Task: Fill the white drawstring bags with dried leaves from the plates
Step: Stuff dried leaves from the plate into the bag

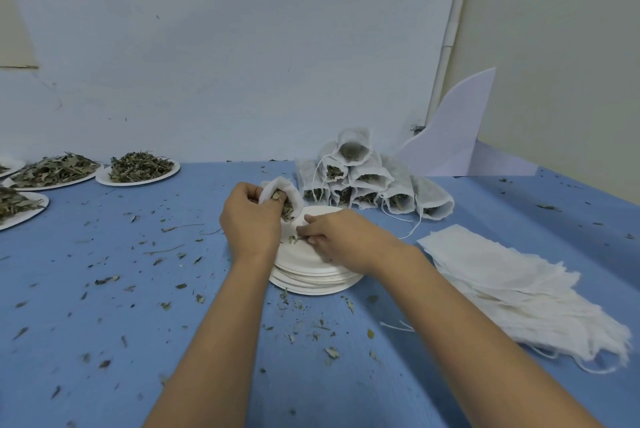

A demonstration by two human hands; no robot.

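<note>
Soft, even light, faint shadows; wide-angle bending and blur toward edges.

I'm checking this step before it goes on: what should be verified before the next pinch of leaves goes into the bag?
1. Left hand grips the drawstring bag, mouth open: ok.
2. Right hand pinches leaf scraps: ok.
3. Leaves remaining on the plate stack: not ok, almost none.
4. Heaped plates within reach: cannot tell.
5. Empty bags ready beside the stack: ok.

White curved board (453,137) stands on blue tablecloth (104,323) near the wall (242,47)
</note>
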